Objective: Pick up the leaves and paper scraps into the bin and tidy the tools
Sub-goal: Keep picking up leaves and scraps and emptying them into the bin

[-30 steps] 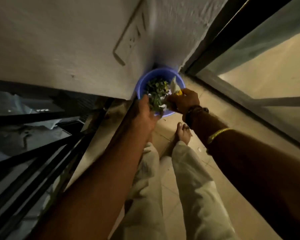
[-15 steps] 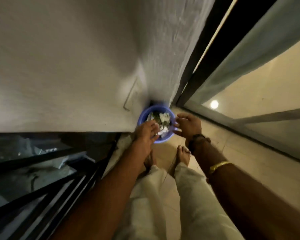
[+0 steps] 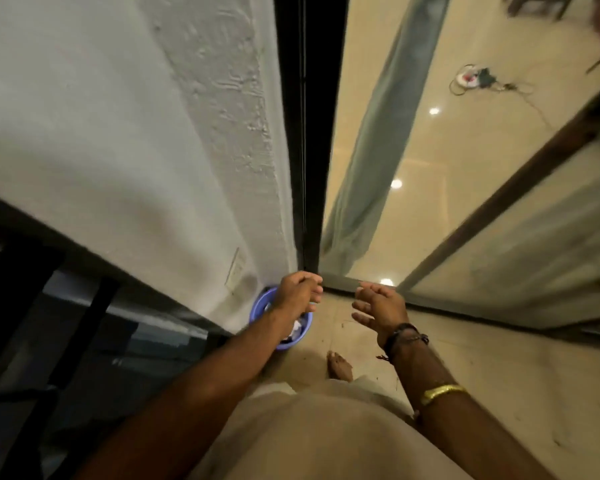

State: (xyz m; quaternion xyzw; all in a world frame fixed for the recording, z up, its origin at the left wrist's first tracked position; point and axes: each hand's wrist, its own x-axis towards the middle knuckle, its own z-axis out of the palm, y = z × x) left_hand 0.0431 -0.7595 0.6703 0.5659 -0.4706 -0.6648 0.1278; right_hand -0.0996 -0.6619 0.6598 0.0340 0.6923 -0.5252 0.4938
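Note:
A small blue bin (image 3: 261,304) stands on the tiled floor in the corner where the white wall meets the dark door frame. White paper scraps (image 3: 297,328) show inside it; my left forearm hides most of its contents. My left hand (image 3: 297,292) hovers above the bin with its fingers loosely curled and nothing in them. My right hand (image 3: 378,304) is raised to the right of the bin, fingers spread and relaxed, holding nothing. Both hands are apart from the bin.
A rough white wall (image 3: 125,150) rises on the left, with a dark railing (image 3: 32,323) below it. A black door frame (image 3: 310,133) and glass sliding door (image 3: 482,168) stand ahead. My bare foot (image 3: 340,365) rests on the beige floor.
Both hands let go of the leaves and paper over the bin, then rose away from it empty. The view has lifted and the bin now sits lower and farther off.

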